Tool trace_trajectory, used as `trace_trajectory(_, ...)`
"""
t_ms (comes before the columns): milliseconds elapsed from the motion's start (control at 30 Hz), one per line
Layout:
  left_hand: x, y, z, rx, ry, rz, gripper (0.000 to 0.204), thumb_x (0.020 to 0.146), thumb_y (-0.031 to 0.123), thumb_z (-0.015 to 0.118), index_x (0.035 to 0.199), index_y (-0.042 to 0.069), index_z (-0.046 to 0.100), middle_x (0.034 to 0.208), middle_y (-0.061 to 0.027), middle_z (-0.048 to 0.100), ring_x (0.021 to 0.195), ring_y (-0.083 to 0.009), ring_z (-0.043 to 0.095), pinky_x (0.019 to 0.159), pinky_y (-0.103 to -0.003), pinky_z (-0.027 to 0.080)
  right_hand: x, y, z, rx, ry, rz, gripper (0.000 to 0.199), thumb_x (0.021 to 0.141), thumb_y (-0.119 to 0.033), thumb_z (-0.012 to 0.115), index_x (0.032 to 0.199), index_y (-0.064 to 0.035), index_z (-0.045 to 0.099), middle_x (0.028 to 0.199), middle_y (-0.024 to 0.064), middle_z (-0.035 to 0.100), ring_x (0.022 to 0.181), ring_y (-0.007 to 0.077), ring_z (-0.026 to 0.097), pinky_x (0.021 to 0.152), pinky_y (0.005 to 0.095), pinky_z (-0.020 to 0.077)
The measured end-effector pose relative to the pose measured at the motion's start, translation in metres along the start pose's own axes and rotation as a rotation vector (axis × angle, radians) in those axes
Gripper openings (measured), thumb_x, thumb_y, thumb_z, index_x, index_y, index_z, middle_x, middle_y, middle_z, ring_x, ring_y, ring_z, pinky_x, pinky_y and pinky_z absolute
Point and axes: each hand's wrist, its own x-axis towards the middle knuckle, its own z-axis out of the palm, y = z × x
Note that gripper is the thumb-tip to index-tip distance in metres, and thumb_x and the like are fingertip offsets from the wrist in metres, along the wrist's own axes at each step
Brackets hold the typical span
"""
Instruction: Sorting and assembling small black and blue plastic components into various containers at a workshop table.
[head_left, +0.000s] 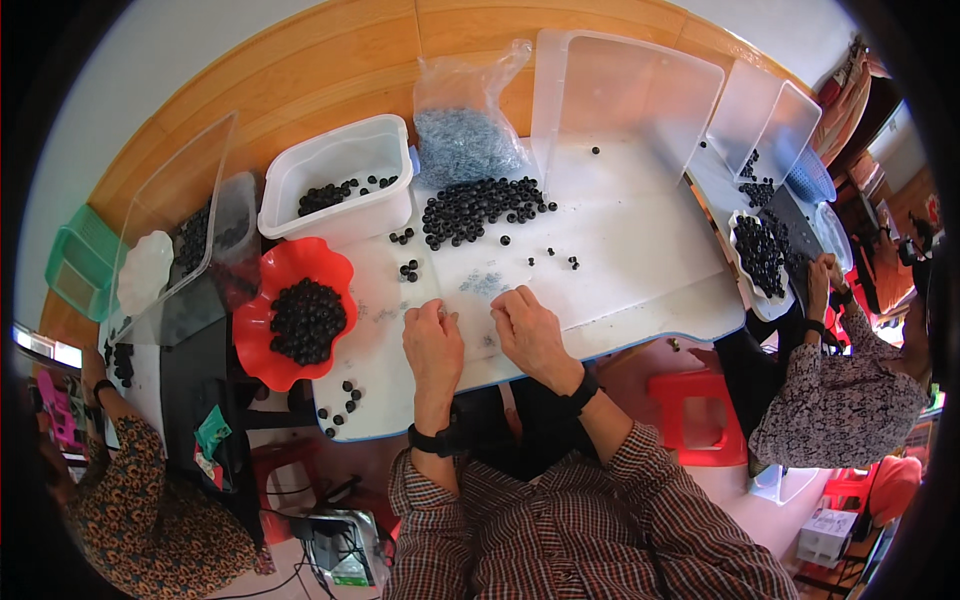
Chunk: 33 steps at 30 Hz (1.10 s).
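Red and wavy, the plastic bowl (250, 335) sits off to your left, with a heap of round black beads (307, 322) in it. Next, a bit farther back, comes the white tub (345, 224), with some more black beads inside. A few loose beads (410, 270) lie on the white table (640, 265), just ahead of your left hand (434, 345). That hand points away from you, its fingers bent in. I can't tell if it pinches something tiny. In the middle, the big bead pile (475, 210) lies straight ahead of both your hands. Its long way runs from left to right, and both hands look about as near to it. Closer in is a thin patch of little gray bits (483, 283). It lies just past your fingertips, nearer to your right hand (533, 338). This one leans in to the left with its fingers curled, and I can't tell if it grips anything. Farther right, some small black bits (552, 257) lie on the table.
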Motion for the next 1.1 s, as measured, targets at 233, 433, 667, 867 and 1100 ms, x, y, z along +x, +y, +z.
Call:
trace_trajectory(233,0.008,0.000,0.001,-0.041,-0.092,-0.057,0.015,0.083,0.009,0.064,0.094,0.000,0.065,0.085,-0.0168,0.063,0.082,-0.0357,0.060,0.074,-0.044,0.047,-0.003,0.001,0.000,0.015,0.059,-0.024,0.007,0.086,-0.006,0.058,0.093,-0.0063,0.056,0.088,0.0113,0.055,0.068,0.0329,0.060,0.058,0.0419,0.0493)
trace_trajectory(433,0.005,0.012,-0.003,-0.174,-0.054,-0.113,0.014,0.085,0.012,0.065,0.091,0.000,0.065,0.077,-0.0125,0.064,0.069,-0.0271,0.060,0.064,-0.038,0.048,-0.007,0.000,-0.007,0.147,0.069,-0.031,0.013,0.085,-0.007,0.062,0.098,-0.0057,0.061,0.090,0.0099,0.058,0.067,0.0270,0.062,0.059,0.0357,0.0502)
trace_trajectory(667,0.001,0.043,-0.007,-1.030,-0.542,-0.544,0.015,0.090,0.012,0.067,0.097,-0.001,0.066,0.072,-0.0017,0.061,0.060,-0.0074,0.053,0.053,-0.020,0.043,-0.009,0.008,-0.018,0.593,0.108,-0.052,0.023,0.091,0.000,0.057,0.111,-0.0050,0.066,0.093,0.0089,0.060,0.071,0.0167,0.061,0.065,0.0267,0.0508)
trace_trajectory(867,0.007,0.053,-0.003,-1.235,-0.635,-0.696,0.016,0.089,0.011,0.068,0.095,-0.003,0.066,0.073,-0.0036,0.061,0.059,-0.0092,0.053,0.053,-0.021,0.043,-0.009,0.004,-0.036,0.748,0.068,0.094,0.019,0.093,0.001,0.056,0.109,-0.0020,0.066,0.094,0.0072,0.060,0.075,0.0126,0.062,0.066,0.0234,0.0515)
trace_trajectory(1100,0.017,0.064,0.009,-1.208,-0.686,-0.699,0.018,0.088,0.014,0.070,0.092,-0.003,0.066,0.073,-0.0046,0.062,0.057,-0.0096,0.054,0.051,-0.020,0.044,-0.004,0.012,-0.044,0.683,0.155,0.082,0.010,0.092,0.002,0.058,0.101,0.0004,0.062,0.093,0.0065,0.059,0.073,0.0126,0.063,0.063,0.0239,0.0513)
